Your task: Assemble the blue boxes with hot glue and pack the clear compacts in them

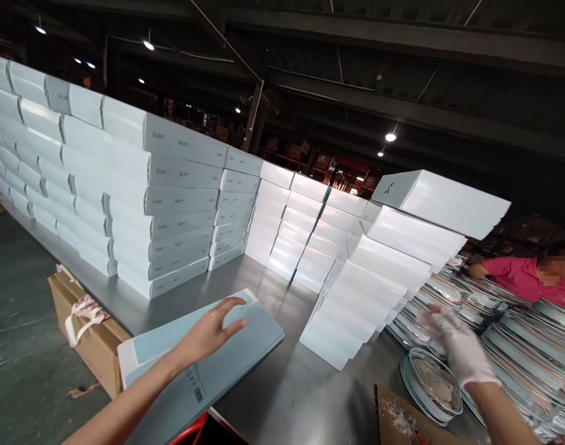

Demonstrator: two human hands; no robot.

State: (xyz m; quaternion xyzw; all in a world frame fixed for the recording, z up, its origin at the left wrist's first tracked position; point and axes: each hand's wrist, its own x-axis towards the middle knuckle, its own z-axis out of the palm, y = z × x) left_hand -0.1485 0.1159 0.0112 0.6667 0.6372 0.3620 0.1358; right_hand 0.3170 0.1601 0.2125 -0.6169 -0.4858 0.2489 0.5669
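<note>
My bare left hand lies on a stack of flat, light blue cardboard sheets with a printed barcode. Its fingers are spread and grip nothing. On the right, my right hand wears a white glove and hovers beside piles of clear, pale-rimmed dishes or lids. Its fingers reach out, slightly blurred, and I see nothing held in them. Just below that hand, a rounded clear dish with a pale rim sits on the metal table.
Tall rows of white boxes line the table's left and back. A leaning stack of white boxes stands between my hands. Brown cartons are at the left edge; cardboard with shreds lies in front. A person in pink is at far right.
</note>
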